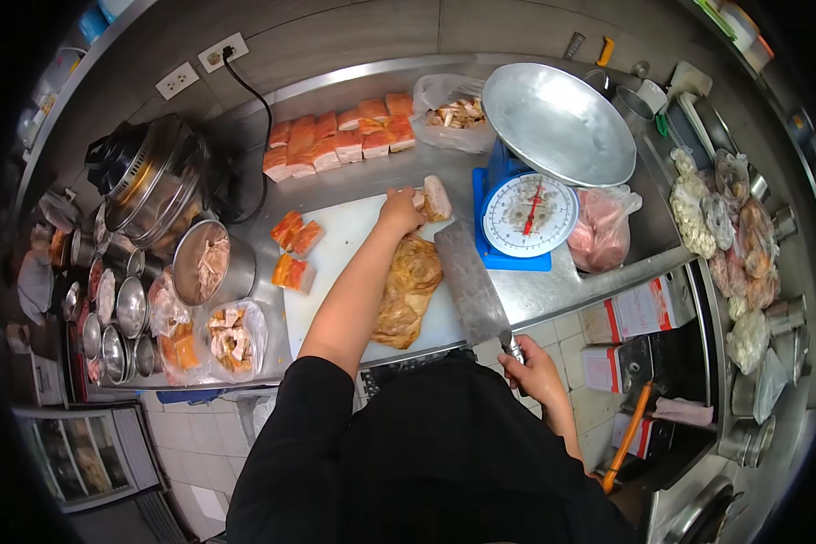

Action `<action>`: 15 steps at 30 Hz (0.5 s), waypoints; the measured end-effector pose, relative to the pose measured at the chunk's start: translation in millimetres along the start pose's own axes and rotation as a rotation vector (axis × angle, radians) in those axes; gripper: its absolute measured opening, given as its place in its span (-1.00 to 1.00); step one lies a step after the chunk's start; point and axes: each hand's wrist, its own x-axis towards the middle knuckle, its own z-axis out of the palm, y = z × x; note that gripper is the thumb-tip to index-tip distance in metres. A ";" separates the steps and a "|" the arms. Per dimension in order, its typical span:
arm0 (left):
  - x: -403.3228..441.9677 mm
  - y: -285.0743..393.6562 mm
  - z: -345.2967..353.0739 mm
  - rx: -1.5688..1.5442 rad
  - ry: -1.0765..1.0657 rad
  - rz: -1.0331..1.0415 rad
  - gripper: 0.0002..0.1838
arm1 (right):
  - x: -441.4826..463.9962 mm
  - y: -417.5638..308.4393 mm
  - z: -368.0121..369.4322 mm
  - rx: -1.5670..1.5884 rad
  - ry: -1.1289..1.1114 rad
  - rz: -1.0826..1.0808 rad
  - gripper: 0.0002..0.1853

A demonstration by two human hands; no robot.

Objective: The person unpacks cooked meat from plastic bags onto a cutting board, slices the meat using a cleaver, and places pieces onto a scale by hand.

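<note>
A tiled kitchen wall runs behind a steel counter (539,292), and on it I have a white cutting board (344,238) right below my view. The left hand (401,211) reaches over that board with its fingers drawn together against a small piece of meat (437,199) near the far edge; from here I cannot tell whether they pinch it or only press on it. The right hand (537,370) is wrapped around the handle of a cleaver (471,281), whose broad blade overlaps the board's right edge; I can't make out whether it rests there. Between the left forearm and the blade, a large browned piece of meat (408,295) lies on the board. Three orange-topped chunks (290,234) sit at the board's left side. Farther out, I see a blue scale (529,215) with a wide metal pan (560,122) to the right, a bag of pink meat (600,227) just beside it, and rows of orange-topped slabs (335,140) past the board, next to a plastic bag of cut pieces (458,113). On the left I get a steel pot (241,281) holding pale meat, and a glass-bowled appliance (159,190) beyond it.
</note>
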 end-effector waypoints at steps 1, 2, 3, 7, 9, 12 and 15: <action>-0.2 2.3 -0.2 0.028 0.001 -0.001 -0.17 | -1.0 -1.1 0.3 0.004 0.002 0.004 -0.67; -0.7 3.5 -0.8 0.056 0.002 -0.002 -0.17 | -1.9 -1.9 1.1 -0.013 0.011 0.015 -0.66; -0.7 3.3 -5.2 0.057 -0.003 -0.003 -0.17 | -2.4 -1.4 2.1 -0.030 0.020 0.025 -0.65; -15.6 -28.6 -27.1 -0.109 0.061 0.059 -0.26 | -1.5 4.2 9.2 -0.030 0.026 0.030 -0.64; -44.5 -52.1 -38.5 -0.130 0.183 0.080 -0.28 | -1.1 6.1 11.9 -0.071 0.068 0.037 -0.63; -118.3 -72.6 -70.6 -0.129 0.095 -0.090 -0.30 | 2.7 16.8 14.4 -0.063 0.088 0.007 -0.64; -180.4 -76.6 -73.6 -0.177 -0.125 -0.215 -0.26 | 2.6 14.2 13.1 -0.105 0.081 0.018 -0.66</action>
